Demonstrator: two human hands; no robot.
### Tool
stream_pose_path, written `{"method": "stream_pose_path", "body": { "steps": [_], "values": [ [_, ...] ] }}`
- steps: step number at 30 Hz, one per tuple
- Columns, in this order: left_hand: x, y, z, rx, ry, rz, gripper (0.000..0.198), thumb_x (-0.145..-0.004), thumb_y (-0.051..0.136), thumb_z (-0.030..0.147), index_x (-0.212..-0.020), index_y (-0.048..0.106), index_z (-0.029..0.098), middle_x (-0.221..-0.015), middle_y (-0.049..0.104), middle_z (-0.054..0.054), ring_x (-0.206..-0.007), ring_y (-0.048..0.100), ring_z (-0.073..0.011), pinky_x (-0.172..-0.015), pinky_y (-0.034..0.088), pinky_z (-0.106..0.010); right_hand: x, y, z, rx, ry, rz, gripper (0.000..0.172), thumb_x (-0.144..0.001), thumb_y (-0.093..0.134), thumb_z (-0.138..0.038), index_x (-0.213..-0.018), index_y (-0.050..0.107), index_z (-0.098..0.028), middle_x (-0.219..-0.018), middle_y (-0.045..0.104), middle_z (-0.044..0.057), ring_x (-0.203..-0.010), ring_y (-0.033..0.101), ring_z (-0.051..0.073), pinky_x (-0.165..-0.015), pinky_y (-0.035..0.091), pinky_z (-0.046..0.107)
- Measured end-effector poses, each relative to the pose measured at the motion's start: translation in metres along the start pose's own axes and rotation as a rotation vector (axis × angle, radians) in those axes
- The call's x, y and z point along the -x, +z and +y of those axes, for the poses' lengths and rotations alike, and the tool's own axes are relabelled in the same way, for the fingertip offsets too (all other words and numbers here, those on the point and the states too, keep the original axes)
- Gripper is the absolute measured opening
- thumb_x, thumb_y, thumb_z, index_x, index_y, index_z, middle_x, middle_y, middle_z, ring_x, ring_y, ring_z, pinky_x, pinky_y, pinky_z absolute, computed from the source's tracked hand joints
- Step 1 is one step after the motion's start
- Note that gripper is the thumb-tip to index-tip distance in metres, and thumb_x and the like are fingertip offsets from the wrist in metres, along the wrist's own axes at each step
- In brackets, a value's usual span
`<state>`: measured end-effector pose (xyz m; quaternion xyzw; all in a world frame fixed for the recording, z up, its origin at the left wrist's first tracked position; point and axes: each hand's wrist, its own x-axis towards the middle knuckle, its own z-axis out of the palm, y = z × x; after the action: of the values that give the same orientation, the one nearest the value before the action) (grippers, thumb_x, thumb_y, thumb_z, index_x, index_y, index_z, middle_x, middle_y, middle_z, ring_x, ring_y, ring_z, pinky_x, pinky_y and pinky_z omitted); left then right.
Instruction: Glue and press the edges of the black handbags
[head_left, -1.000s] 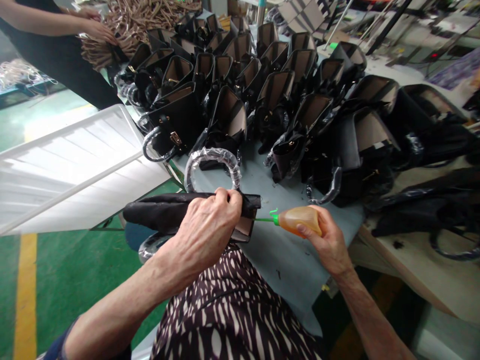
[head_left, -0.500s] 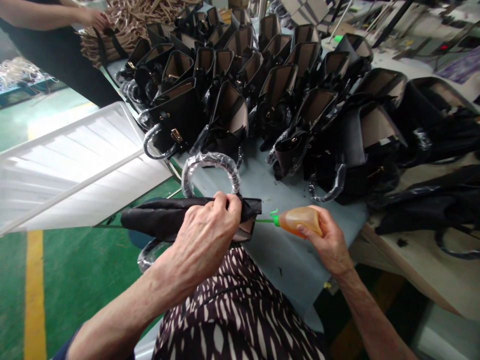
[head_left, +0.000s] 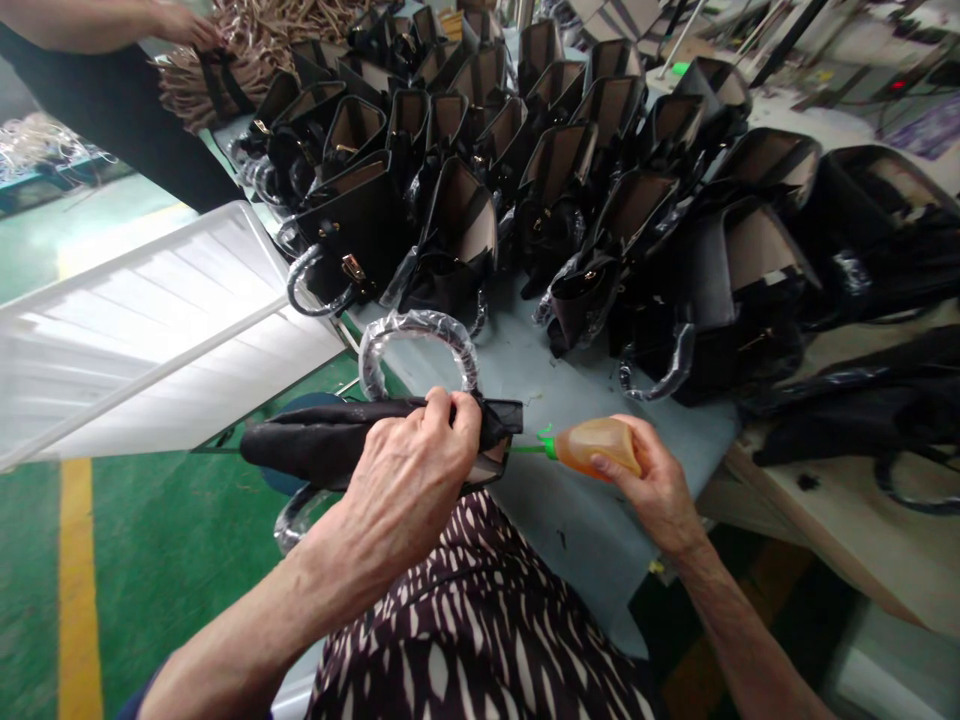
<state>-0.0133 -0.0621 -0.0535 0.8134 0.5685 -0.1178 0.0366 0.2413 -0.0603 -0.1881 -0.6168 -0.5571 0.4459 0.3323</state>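
My left hand is closed around the top edge of a black handbag that lies on its side at the near edge of the blue-grey table. The bag's plastic-wrapped handle arches up behind my fingers. My right hand grips an amber squeeze bottle with a green nozzle. The nozzle tip points left and touches the bag's open right end.
Several black handbags with tan linings stand in rows across the table behind. A white slatted panel slants at the left over green floor. Another person's arm reaches a pile of tan straps at top left. Dark bags lie at right.
The view has shifted slightly, and both hands have stayed in place on the bag and bottle. The other person's hand at top left has moved along the strap pile.
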Motion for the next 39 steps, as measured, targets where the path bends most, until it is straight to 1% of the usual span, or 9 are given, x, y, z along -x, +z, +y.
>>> {"method": "stream_pose_path", "body": {
  "steps": [4,9,13,17,20,26,29,33,39],
  "values": [
    [0.004,0.004,0.001,-0.008,0.011,0.051,0.032,-0.082,0.04,0.008,-0.114,0.043,0.01,-0.095,0.056,-0.009,-0.074,0.064,-0.0216,-0.059,0.053,-0.032,0.002,0.001,0.001,0.007,0.011,-0.016,0.044,-0.074,0.065,-0.047,-0.107,0.05,-0.024,-0.094,0.056,0.001,-0.086,0.054,0.019,-0.076,0.045,0.028],
    [0.009,0.008,0.004,-0.023,-0.011,0.025,0.035,-0.081,0.042,0.01,-0.117,0.042,0.009,-0.1,0.056,-0.011,-0.07,0.064,-0.0225,-0.055,0.053,-0.033,0.005,0.003,0.004,-0.001,0.036,-0.031,0.044,-0.074,0.065,-0.047,-0.108,0.049,-0.023,-0.095,0.056,0.001,-0.086,0.054,0.019,-0.077,0.044,0.029],
    [0.014,0.012,0.007,-0.042,-0.022,0.05,0.04,-0.078,0.041,0.006,-0.119,0.041,0.008,-0.105,0.056,-0.013,-0.071,0.064,-0.0218,-0.056,0.054,-0.032,0.007,0.004,0.007,-0.02,0.061,-0.043,0.045,-0.075,0.065,-0.047,-0.109,0.048,-0.024,-0.096,0.056,0.001,-0.087,0.054,0.02,-0.079,0.043,0.03],
    [0.02,0.016,0.009,-0.037,-0.007,0.099,0.049,-0.07,0.04,-0.002,-0.118,0.041,0.007,-0.106,0.057,-0.013,-0.075,0.065,-0.0212,-0.059,0.054,-0.031,0.009,0.005,0.009,-0.019,0.061,-0.055,0.044,-0.075,0.065,-0.047,-0.109,0.048,-0.024,-0.096,0.055,0.001,-0.088,0.054,0.02,-0.079,0.043,0.03],
    [0.023,0.019,0.009,-0.033,-0.003,0.134,0.053,-0.067,0.041,-0.003,-0.119,0.04,0.006,-0.109,0.057,-0.014,-0.075,0.064,-0.0207,-0.059,0.054,-0.03,0.009,0.005,0.01,-0.007,0.062,-0.064,0.044,-0.075,0.065,-0.047,-0.109,0.049,-0.024,-0.096,0.056,0.0,-0.087,0.054,0.019,-0.078,0.043,0.029],
    [0.031,0.03,0.009,-0.037,-0.005,0.212,0.052,-0.069,0.042,0.001,-0.121,0.039,0.006,-0.114,0.057,-0.018,-0.071,0.065,-0.0207,-0.056,0.054,-0.031,0.009,0.006,0.01,0.017,0.074,-0.062,0.044,-0.075,0.064,-0.048,-0.109,0.049,-0.024,-0.094,0.056,0.0,-0.085,0.055,0.019,-0.076,0.044,0.028],
    [0.035,0.035,0.009,-0.031,-0.002,0.254,0.051,-0.07,0.043,0.002,-0.121,0.038,0.005,-0.116,0.057,-0.021,-0.068,0.065,-0.0208,-0.054,0.054,-0.031,0.01,0.007,0.01,0.016,0.079,-0.066,0.043,-0.075,0.063,-0.048,-0.108,0.049,-0.024,-0.093,0.056,-0.001,-0.084,0.055,0.019,-0.075,0.044,0.028],
    [0.038,0.04,0.01,-0.038,0.015,0.317,0.05,-0.07,0.042,0.003,-0.12,0.039,0.003,-0.118,0.056,-0.025,-0.069,0.066,-0.0218,-0.054,0.054,-0.031,0.012,0.008,0.008,0.031,0.098,-0.066,0.044,-0.075,0.063,-0.048,-0.108,0.049,-0.024,-0.092,0.056,0.0,-0.082,0.054,0.018,-0.075,0.044,0.028],
    [0.043,0.047,0.011,-0.023,0.015,0.326,0.053,-0.07,0.04,0.004,-0.123,0.037,0.004,-0.12,0.055,-0.026,-0.068,0.066,-0.0218,-0.054,0.054,-0.031,0.016,0.009,0.007,0.008,0.111,-0.083,0.04,-0.076,0.062,-0.047,-0.105,0.05,-0.022,-0.087,0.056,-0.001,-0.079,0.054,0.018,-0.072,0.044,0.028]
  ]
}}
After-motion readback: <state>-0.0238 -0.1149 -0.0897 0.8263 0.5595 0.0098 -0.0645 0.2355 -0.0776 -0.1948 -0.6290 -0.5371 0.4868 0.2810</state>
